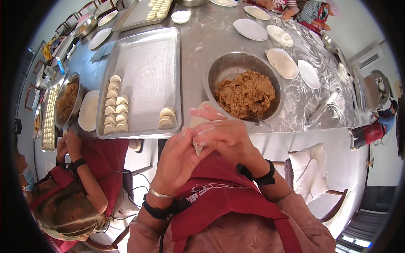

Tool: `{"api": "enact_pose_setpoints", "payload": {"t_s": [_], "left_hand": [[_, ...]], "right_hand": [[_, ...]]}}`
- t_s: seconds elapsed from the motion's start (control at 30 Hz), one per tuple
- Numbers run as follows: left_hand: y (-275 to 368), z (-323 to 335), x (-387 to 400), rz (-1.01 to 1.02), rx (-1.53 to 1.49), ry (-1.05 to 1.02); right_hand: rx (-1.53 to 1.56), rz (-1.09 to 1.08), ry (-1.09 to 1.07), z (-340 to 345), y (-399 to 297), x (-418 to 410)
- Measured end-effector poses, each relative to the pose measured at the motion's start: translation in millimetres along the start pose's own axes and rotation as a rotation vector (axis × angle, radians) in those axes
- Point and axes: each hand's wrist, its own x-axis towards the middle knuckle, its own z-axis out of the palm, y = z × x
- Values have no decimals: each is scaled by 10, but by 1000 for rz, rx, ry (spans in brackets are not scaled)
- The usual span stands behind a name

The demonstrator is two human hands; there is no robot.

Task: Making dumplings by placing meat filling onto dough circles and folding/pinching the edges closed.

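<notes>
Between my left hand (177, 158) and my right hand (224, 134) is a dumpling (198, 147), pinched by the fingers of both. Its pale dough tip shows below the fingers; the rest is hidden. Just beyond my hands, a steel bowl (207, 79) holds brown minced filling (246, 93), with a utensil handle (259, 119) sticking out over the near rim. To the left lies a metal tray (145, 79). Folded dumplings (115, 109) stand in two rows along its left side, and a few more dumplings (166, 117) sit at its near right corner. Behind my fingers, a pale plate (202, 109) is partly covered.
A co-worker (72, 202) sits at my left by another bowl of filling (67, 101). Plates with dough wrappers (283, 64) and flour (280, 35) lie right of my bowl. A flour-dusted rolling pin (322, 109) rests near the table's edge. A chair (308, 174) stands at my right.
</notes>
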Motion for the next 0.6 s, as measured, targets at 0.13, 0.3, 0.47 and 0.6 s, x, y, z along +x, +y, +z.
{"api": "enact_pose_setpoints", "payload": {"t_s": [0.13,0.3,0.47,0.6], "left_hand": [[-13,0,10,19,-13,-48],[-107,36,-44,168,131,-11],[-123,70,-64,174,235,-17],[-137,21,-76,140,251,-39]], "right_hand": [[8,-14,22,5,-17,-3],[169,136,303,166,-151,-49],[94,73,273,151,-86,-99],[114,91,259,126,-112,-148]]}}
